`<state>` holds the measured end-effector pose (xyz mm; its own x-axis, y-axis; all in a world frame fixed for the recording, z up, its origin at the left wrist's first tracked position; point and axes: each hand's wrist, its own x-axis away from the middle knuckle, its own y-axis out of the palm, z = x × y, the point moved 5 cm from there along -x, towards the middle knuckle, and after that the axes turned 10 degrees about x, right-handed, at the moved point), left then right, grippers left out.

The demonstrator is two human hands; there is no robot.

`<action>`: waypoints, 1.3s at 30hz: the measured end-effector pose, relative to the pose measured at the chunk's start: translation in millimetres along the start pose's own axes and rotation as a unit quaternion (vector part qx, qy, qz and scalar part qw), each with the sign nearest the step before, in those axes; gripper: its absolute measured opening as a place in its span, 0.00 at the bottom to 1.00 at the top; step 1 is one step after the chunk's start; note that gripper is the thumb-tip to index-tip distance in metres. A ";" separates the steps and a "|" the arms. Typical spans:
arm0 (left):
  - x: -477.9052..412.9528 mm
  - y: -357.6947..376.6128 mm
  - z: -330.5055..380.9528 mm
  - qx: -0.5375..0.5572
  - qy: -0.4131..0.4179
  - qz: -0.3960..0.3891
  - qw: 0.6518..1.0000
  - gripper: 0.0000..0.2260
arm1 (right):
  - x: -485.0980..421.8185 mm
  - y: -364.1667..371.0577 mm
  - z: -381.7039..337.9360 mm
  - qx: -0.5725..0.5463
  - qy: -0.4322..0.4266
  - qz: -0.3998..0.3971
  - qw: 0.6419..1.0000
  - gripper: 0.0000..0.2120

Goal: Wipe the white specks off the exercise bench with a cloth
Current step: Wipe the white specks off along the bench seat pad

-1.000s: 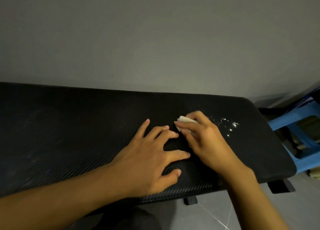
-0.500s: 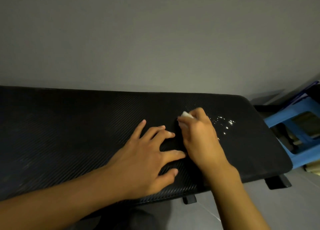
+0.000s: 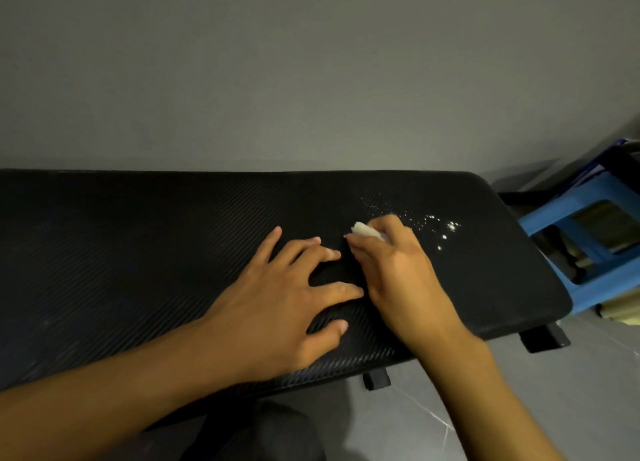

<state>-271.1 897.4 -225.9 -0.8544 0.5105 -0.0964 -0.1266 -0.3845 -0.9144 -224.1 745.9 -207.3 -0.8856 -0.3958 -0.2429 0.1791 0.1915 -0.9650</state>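
So the black exercise bench runs across the whole shot with that ribbed carbon-weave looking cover, pushed up against a plain grey wall. The left hand is just lying flat on the pad, palm down, fingers spread out wide and gripping nothing. Right next to it, at about 2 o'clock from the left hand, the right hand is curled over a small wadded white cloth and pressing it down onto the bench. Only a bit of the cloth pokes out past the fingertips, the rest is tucked under the hand. The white specks are scattered on the pad at roughly 2 o'clock from the right hand, starting just beside the knuckles and spreading toward the bench's far right end, with a fainter dusting a bit further back toward the wall. Off the right end of the bench at 3 o'clock there's a blue plastic stool on the grey tiled floor.
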 end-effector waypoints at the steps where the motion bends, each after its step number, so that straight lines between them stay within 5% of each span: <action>1: -0.2 -0.2 -0.2 0.002 0.001 0.000 1.000 0.22 | 12.5 -3.5 -1.9 -0.007 -0.004 0.005 1.000 0.14; 18: 2.2 0.7 -1.0 0.020 0.003 0.012 1.000 0.21 | 99.4 -22.5 4.9 -0.020 -0.043 0.008 0.999 0.14; 39: 2.4 1.3 -1.0 0.038 0.008 0.012 0.999 0.21 | 117.7 -29.7 29.5 0.022 0.038 0.004 0.999 0.16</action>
<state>-272.8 898.9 -227.7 -0.8495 0.5127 -0.1243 -0.1450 -0.4535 -0.8794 -321.0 667.2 -210.1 -0.9136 -0.3257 -0.2434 0.2026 0.1544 -0.9670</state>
